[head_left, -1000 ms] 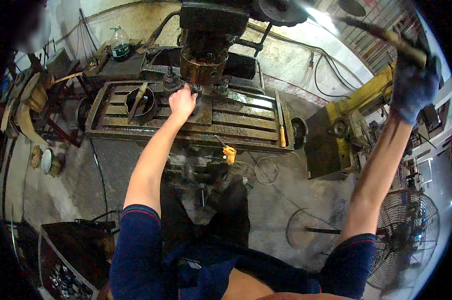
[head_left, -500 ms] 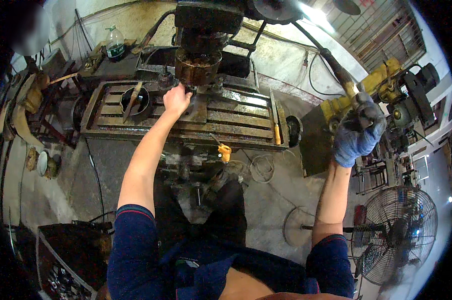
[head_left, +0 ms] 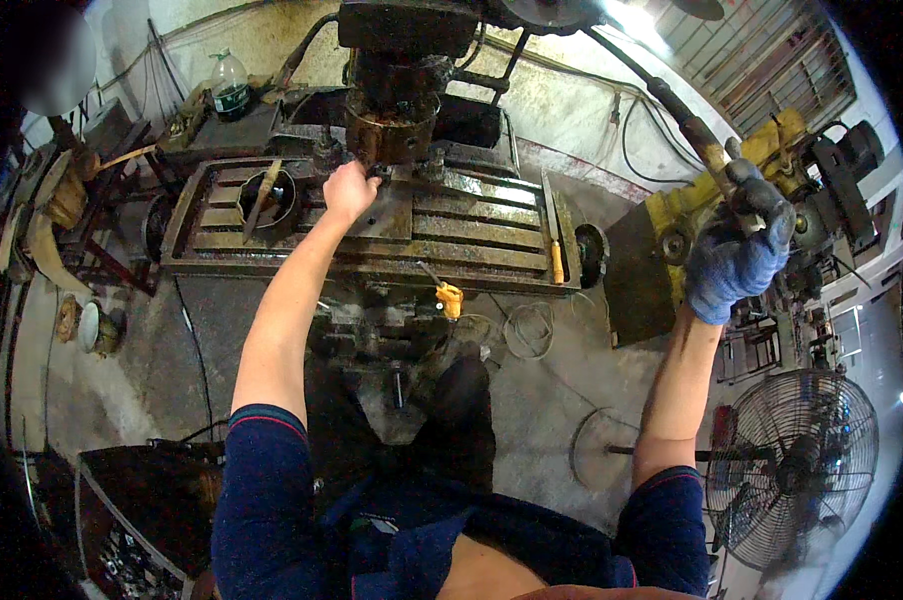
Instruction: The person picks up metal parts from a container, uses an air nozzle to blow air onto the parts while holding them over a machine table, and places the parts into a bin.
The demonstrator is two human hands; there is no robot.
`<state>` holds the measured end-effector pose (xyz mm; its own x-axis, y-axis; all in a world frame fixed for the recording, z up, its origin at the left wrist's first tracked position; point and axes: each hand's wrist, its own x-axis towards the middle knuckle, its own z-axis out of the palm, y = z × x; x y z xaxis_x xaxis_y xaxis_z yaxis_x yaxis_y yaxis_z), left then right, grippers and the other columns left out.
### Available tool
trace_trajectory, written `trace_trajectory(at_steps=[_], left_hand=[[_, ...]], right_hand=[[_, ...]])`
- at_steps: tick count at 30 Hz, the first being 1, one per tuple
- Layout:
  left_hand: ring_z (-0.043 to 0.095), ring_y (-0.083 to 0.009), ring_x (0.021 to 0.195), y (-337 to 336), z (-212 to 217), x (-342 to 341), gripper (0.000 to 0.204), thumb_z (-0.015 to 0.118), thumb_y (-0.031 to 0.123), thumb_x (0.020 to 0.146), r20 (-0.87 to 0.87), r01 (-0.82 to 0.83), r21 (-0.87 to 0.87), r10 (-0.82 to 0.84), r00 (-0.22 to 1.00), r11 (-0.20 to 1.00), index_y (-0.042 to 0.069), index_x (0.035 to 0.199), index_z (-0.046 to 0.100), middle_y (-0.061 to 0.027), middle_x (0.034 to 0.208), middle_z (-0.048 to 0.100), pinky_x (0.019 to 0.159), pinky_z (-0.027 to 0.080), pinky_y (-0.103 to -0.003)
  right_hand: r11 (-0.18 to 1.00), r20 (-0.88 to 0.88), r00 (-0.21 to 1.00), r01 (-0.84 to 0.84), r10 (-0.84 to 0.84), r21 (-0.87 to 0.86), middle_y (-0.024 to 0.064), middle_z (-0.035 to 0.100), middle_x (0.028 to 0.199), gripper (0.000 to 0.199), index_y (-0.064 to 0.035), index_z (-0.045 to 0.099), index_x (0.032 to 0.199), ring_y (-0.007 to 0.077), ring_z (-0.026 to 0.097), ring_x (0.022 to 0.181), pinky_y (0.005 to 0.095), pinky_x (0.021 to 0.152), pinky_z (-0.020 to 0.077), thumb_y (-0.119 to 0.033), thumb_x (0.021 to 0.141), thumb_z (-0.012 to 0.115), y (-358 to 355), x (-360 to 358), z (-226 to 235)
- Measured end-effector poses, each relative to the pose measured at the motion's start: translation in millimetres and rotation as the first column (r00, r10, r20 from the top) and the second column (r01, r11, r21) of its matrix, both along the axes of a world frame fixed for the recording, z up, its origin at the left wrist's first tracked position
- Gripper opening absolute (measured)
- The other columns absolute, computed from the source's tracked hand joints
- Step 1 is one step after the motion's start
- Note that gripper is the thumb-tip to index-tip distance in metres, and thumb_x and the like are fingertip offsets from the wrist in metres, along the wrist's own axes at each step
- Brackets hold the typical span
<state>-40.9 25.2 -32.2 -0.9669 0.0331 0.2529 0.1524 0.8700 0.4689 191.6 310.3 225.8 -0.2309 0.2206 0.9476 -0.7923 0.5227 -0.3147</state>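
Grimy concrete floor [head_left: 562, 400] spreads below the person, with coils of wire and a standing fan [head_left: 792, 465] off to the right. Nearer the body, both bare forearms reach up and forward out of dark blue sleeves. Further out, the right hand [head_left: 737, 255], in a blue work glove, is wrapped fully around the long feed lever [head_left: 687, 130] that slants down from the machine head. Ahead, the slotted machine table [head_left: 452, 225] carries a round holder with a flat bar [head_left: 265, 195] on its left side and a yellow-handled tool [head_left: 555, 262] near its right end. At the far end, the left hand [head_left: 350, 190], ungloved, has its fingers curled at the workpiece under the rusty spindle housing [head_left: 390, 135]; whether it pinches the piece or only steadies it cannot be told. To do this step well, the lever probably wants an even, slow pull, while the bare fingers are best kept low and to the side of the spindle, pressing the piece flat on the table so it cannot spin or lift.
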Motion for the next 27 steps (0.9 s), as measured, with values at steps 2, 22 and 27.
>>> trace_trajectory(at_steps=[2,22,27], left_hand=[[0.061,-0.0325,0.077,0.0,1.8,1.4,0.031,0.067,0.033,0.07,0.041,-0.005,-0.001,0.005,0.999,1.0,0.003,0.074,0.062,-0.0165,0.077,0.062,0.066,0.049,-0.042],[0.06,-0.0348,0.084,-7.7,6.6,-6.2,0.033,0.064,0.028,0.073,0.109,0.142,-0.062,-0.134,0.985,0.988,-0.001,0.089,0.06,-0.0188,0.084,0.063,0.072,0.048,-0.043],[0.06,-0.032,0.083,-39.6,20.7,28.9,0.039,0.063,0.023,0.074,-0.007,0.227,0.142,-0.228,0.974,0.964,0.006,0.108,0.055,-0.0152,0.082,0.063,0.069,0.048,-0.041]], right_hand=[[0.999,-0.004,1.0,-0.028,0.028,-0.016,0.016,0.06,0.084,0.035,0.0004,0.056,0.077,0.029,0.056,0.088,0.0461,0.093,0.0365,-0.028,0.089,0.039,3.0,-1.5,-6.8],[0.991,-0.13,0.991,0.001,-0.019,-0.137,0.015,0.059,0.079,0.03,0.0017,0.055,0.071,0.0279,0.057,0.081,0.0467,0.083,0.0414,-0.026,0.08,0.051,-14.9,-6.6,-34.1],[0.996,-0.071,0.996,-0.064,0.059,-0.07,0.0183,0.061,0.089,0.035,0.0021,0.055,0.077,0.0265,0.057,0.082,0.041,0.083,0.0419,-0.03,0.086,0.047,-1.5,-3.7,-39.0]])
